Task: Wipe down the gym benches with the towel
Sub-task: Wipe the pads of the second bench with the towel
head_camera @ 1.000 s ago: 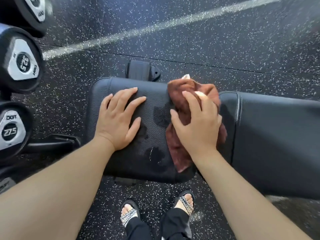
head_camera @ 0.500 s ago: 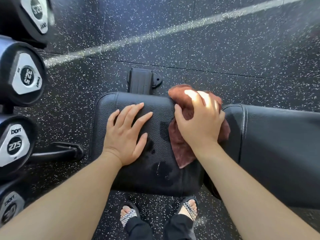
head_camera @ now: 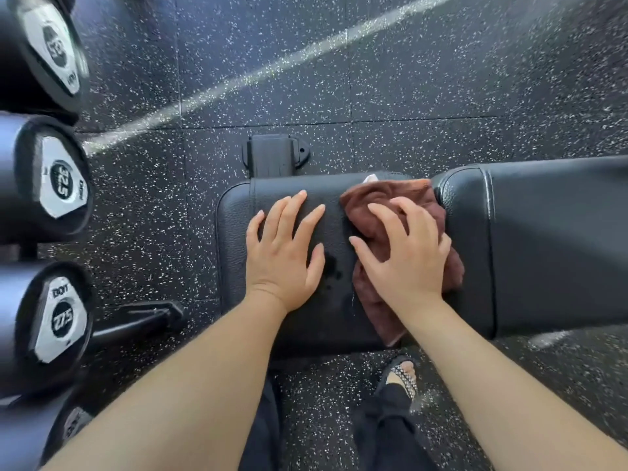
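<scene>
A black padded gym bench lies across the view: a short seat pad (head_camera: 234,232) on the left and a long back pad (head_camera: 543,246) on the right. A brown towel (head_camera: 380,195) is bunched over the seat pad's right end, at the gap between the two pads. My right hand (head_camera: 404,256) presses down on the towel with spread fingers. Resting flat on the seat pad just left of the towel is my left hand (head_camera: 283,253), fingers apart and holding nothing. Dark wet patches (head_camera: 334,270) show on the pad between the hands.
Black dumbbells (head_camera: 63,181) on a rack fill the left edge. A bench frame foot (head_camera: 275,158) sticks out beyond the seat pad, and a rack leg (head_camera: 136,322) lies on the speckled rubber floor at lower left. My sandalled foot (head_camera: 402,372) stands below the bench.
My right hand slid the towel toward the far edge of the seat pad, and its fingers have spread. The left hand stayed flat on the pad. The camera shifted, so the bench appears further right.
</scene>
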`<state>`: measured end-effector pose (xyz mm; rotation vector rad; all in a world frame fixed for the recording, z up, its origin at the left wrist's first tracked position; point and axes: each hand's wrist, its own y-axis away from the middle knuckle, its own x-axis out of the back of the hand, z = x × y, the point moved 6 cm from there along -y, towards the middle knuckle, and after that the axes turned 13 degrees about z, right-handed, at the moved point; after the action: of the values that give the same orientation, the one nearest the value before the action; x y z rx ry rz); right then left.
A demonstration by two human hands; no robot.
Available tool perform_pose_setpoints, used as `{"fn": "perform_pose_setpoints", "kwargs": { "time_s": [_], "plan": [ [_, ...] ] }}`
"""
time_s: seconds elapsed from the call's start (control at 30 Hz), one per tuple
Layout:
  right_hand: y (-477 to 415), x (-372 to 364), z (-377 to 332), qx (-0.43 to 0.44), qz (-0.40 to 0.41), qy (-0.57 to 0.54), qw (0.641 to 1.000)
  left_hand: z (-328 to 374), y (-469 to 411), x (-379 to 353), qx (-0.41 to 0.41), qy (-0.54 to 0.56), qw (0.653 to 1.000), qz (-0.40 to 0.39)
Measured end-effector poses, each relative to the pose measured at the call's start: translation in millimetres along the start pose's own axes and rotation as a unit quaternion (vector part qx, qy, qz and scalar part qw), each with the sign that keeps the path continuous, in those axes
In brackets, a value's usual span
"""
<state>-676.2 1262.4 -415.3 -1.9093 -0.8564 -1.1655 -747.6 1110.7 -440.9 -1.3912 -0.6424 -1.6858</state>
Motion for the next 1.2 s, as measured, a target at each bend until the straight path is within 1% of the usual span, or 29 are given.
{"fn": "perform_pose_setpoints", "kwargs": {
  "time_s": [0.1,0.2,0.33,0.43,0.5,0.57,0.63,0.7,0.73,0.83,0.9,1.03,1.2],
  "plan": [
    [5,0,0,0.006,-0.017,-0.007,1.0,-1,2,1,-0.008,0.009,1.0,0.004],
    [9,3,13,0.054,-0.062,-0.011,0.997,-2,2,0,-0.009,0.013,1.0,0.004],
    [8,6,20,0.126,-0.093,-0.006,0.988,-1,3,1,-0.003,0.004,1.0,-0.004],
    [5,1,21,0.129,-0.104,-0.043,0.985,1,4,1,-0.008,-0.002,1.0,-0.014],
    [-1,-2,21,0.111,-0.089,-0.062,0.988,-1,2,2,-0.013,0.0,1.0,-0.018],
    [-13,-4,17,0.089,-0.056,-0.07,0.992,-3,2,4,-0.019,0.013,0.999,-0.024],
    [-33,-9,9,0.046,-0.022,-0.06,0.997,-3,3,7,-0.032,0.036,0.999,-0.025],
    [-47,-14,-4,0.015,-0.005,-0.045,0.999,-6,0,12,-0.04,0.035,0.998,-0.018],
    [-46,-16,-11,0.02,-0.003,-0.043,0.999,-11,-3,14,-0.033,0.023,0.999,-0.012],
    [-12,-12,-22,0.074,-0.01,-0.044,0.996,-31,-14,16,0.046,0.006,0.999,-0.001],
    [6,-9,-21,0.093,-0.009,-0.031,0.995,-37,-17,15,0.076,0.001,0.997,0.008],
    [-7,-17,-23,0.078,0.009,0.001,0.997,-38,-18,12,0.067,0.006,0.998,0.02],
    [-9,-21,-24,0.076,0.018,-0.001,0.997,-40,-19,13,0.062,0.015,0.998,0.029]
  ]
}}
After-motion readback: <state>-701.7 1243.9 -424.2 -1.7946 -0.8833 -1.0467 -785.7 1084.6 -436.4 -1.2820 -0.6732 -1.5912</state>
